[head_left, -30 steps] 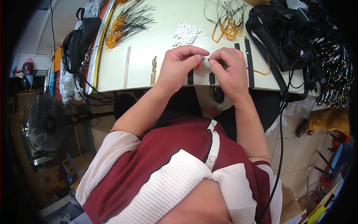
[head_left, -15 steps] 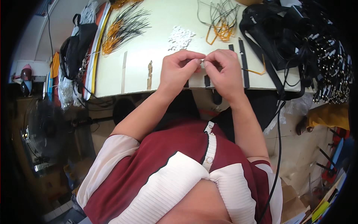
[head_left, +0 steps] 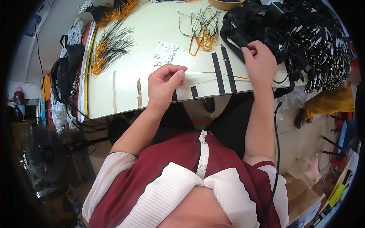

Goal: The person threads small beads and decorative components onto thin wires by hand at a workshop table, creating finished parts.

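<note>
My left hand (head_left: pixel 166 83) is closed, thumb and forefinger pinching one end of a thin black wire (head_left: pixel 207 73). Rightward over the table the wire runs to a yellow-orange end just beside my right wrist. My right hand (head_left: pixel 261 62) is raised near the black mesh bag (head_left: pixel 237 24), fingers curled and thumb against forefinger; whatever is between them, if anything, cannot be made out. Beyond my left hand lies a loose pile of small white pieces (head_left: pixel 165 53). Behind the wire sits a bunch of black wires with orange ends (head_left: pixel 205 40).
Black strips (head_left: pixel 218 74) and a brown strip (head_left: pixel 139 93) lie on the pale table (head_left: pixel 125 76). More orange-and-black wires (head_left: pixel 100 53) are at left. A heap of black cables (head_left: pixel 327 57) fills the right. A fan (head_left: pixel 43 152) stands lower left; a black cord (head_left: pixel 278 152) hangs beside my right arm.
My hands were together at their fingertips and are now apart. The right has moved right toward the mesh bag, and the wire shows stretched out from my left. The view has shifted slightly.
</note>
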Motion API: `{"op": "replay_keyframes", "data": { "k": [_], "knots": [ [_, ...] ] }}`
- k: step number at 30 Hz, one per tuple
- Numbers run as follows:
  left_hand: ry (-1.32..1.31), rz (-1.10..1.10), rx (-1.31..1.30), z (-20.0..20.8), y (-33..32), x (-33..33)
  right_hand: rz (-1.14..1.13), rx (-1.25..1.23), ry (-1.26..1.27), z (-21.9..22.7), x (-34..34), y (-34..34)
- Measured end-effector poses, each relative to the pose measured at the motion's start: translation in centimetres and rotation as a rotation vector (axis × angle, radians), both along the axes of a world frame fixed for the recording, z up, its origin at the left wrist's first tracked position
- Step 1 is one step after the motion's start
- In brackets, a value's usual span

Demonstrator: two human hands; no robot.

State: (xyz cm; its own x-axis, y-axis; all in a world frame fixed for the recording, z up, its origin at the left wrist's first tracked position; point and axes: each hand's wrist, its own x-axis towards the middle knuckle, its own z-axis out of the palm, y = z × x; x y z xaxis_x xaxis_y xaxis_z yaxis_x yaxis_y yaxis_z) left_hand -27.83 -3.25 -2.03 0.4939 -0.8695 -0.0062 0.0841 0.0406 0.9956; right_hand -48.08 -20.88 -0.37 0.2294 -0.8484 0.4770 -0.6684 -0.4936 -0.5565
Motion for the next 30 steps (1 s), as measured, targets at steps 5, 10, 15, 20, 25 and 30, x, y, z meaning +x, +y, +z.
{"op": "replay_keyframes", "data": {
  "k": [5,10,15,20,25,30],
  "knots": [
    [-0.008,-0.012,-0.011,0.1,0.3,-0.2,0.002,-0.326,0.134,-1.8,0.8,-0.9],
    [0.072,-0.006,0.011,1.2,0.1,-0.3,0.442,-0.146,-0.208,1.1,-0.3,1.9],
    [0.090,-0.012,0.007,1.7,-1.1,-0.3,0.552,-0.099,-0.044,0.6,-0.2,4.0],
    [0.048,0.075,0.016,1.6,-1.2,0.3,0.569,-0.119,-0.019,0.4,-0.1,4.1],
    [0.032,0.074,-0.001,1.8,-1.3,0.7,0.605,-0.112,-0.011,0.5,0.0,4.2],
    [0.047,0.035,-0.014,1.7,-1.3,0.7,0.614,-0.124,-0.010,0.4,0.0,4.3]
  ]
}}
